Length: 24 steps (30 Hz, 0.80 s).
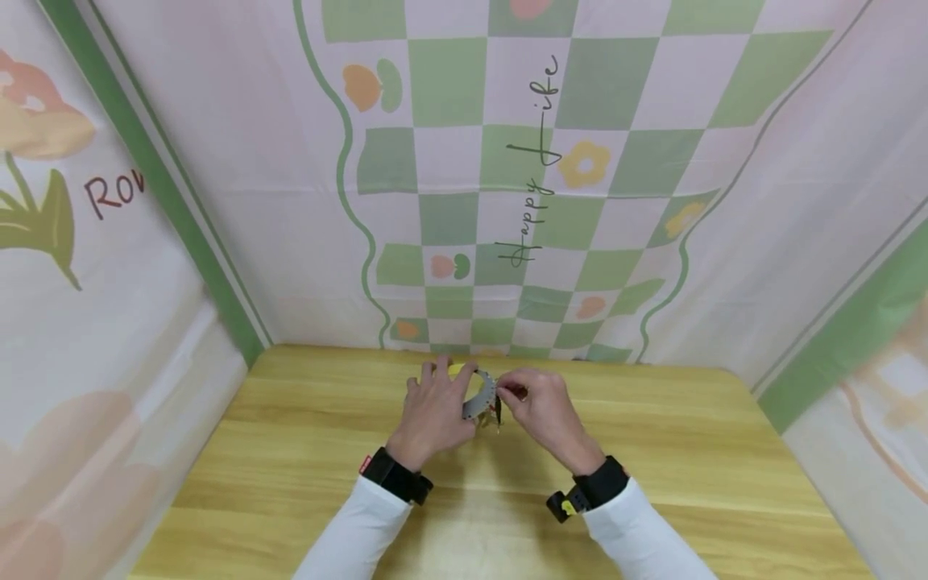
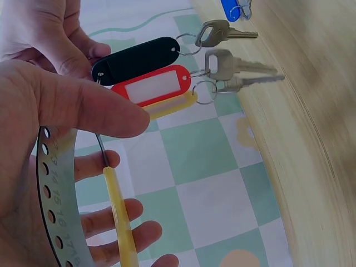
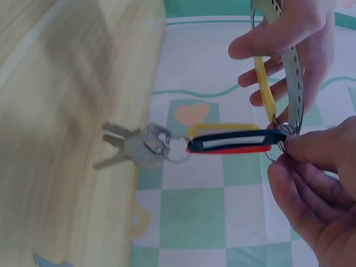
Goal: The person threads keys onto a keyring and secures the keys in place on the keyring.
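Note:
My left hand (image 1: 435, 409) holds a large key hoop, made of a grey curved band (image 2: 65, 194) with numbered holes and a yellow sleeved section (image 2: 119, 217). Beside the band, my right hand (image 1: 547, 412) pinches the small metal ring at the end of a black key tag (image 2: 136, 60) between thumb and finger. A red key tag (image 2: 158, 87) and a yellow key tag (image 2: 173, 105) hang close by the black one. Keys (image 3: 142, 147) dangle from split rings at the tags' far ends. The fingertips partly hide where the small ring meets the hoop.
A wooden table (image 1: 304, 451) lies under both hands. On it, a blue key tag (image 2: 230, 9) with a metal ring shows in the left wrist view. A patterned cloth wall (image 1: 449, 161) rises behind the table, with more cloth at both sides.

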{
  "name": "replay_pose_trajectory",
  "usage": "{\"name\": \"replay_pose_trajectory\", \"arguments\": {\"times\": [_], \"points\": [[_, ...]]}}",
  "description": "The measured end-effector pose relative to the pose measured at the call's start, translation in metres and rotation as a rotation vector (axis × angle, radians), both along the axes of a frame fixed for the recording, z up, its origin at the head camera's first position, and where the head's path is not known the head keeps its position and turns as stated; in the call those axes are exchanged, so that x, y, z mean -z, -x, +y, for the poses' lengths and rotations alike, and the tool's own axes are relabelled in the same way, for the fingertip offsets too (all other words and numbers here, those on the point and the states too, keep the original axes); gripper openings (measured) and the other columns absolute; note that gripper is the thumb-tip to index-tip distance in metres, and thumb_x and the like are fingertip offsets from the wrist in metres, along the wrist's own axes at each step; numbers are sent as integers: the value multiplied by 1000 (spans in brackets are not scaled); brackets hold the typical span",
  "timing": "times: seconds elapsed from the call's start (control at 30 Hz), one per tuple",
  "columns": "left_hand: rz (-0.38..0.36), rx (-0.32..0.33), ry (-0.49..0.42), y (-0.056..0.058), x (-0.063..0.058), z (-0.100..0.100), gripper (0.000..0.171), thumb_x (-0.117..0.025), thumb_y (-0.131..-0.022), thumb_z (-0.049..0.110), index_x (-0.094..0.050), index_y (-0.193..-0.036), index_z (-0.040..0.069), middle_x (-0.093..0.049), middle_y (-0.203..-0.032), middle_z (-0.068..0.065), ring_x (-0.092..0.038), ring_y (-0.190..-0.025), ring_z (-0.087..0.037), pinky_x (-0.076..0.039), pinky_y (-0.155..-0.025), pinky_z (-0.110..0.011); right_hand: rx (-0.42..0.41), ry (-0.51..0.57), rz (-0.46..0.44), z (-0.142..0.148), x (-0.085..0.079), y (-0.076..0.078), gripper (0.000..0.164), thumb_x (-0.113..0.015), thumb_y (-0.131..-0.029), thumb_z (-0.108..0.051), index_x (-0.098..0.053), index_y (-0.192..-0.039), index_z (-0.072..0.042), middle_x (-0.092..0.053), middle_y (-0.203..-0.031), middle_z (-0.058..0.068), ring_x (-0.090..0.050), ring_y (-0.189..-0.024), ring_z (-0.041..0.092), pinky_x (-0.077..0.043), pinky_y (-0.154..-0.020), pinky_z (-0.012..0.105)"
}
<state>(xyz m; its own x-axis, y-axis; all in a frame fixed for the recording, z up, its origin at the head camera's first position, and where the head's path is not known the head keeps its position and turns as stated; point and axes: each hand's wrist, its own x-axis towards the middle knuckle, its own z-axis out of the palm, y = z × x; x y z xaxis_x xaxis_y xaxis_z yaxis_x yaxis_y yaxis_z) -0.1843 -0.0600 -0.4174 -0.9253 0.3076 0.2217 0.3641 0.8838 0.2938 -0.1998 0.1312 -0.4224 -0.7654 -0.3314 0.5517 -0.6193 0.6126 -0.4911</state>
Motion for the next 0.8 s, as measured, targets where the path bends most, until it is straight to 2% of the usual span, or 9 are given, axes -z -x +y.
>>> {"name": "replay_pose_trajectory", "arguments": {"times": [0.2,0.33,0.47,0.7,0.8], "points": [[-13,-20,-17,-1,0,1,82,-79,-69,18,-53,-147,16,-50,-135,-23,-50,-118,-43,-49,-86,-62,81,144,-150,-1,6,-4,5,-80,-87,-6,-79,-92,-6,-74,-81,1,-68,-68,10,-56,-61,24],[-10,-35,-17,-1,0,1,82,-80,-68,19,-54,-146,15,-50,-134,-23,-50,-118,-43,-48,-87,-62,117,199,-176,-3,8,-7,8,-79,-89,-12,-79,-90,-5,-74,-79,1,-68,-67,11,-56,-60,25],[-8,-37,-7,-1,1,2,83,-81,-68,21,-53,-146,16,-50,-134,-23,-50,-118,-42,-49,-87,-61,107,156,-120,-3,10,-6,4,-79,-88,-8,-79,-90,-5,-74,-79,2,-68,-67,10,-56,-60,24],[-3,-22,7,-1,2,2,82,-79,-68,19,-53,-146,16,-50,-133,-21,-50,-117,-42,-49,-85,-60,-40,-73,126,2,5,0,13,-81,-81,5,-77,-89,-5,-73,-83,4,-67,-69,12,-54,-59,23],[-11,-18,4,-1,1,2,83,-79,-68,20,-53,-147,17,-49,-134,-21,-49,-119,-43,-48,-87,-61,-69,-106,171,4,4,2,14,-81,-80,5,-77,-90,-5,-72,-85,4,-68,-70,14,-55,-58,26]]}}
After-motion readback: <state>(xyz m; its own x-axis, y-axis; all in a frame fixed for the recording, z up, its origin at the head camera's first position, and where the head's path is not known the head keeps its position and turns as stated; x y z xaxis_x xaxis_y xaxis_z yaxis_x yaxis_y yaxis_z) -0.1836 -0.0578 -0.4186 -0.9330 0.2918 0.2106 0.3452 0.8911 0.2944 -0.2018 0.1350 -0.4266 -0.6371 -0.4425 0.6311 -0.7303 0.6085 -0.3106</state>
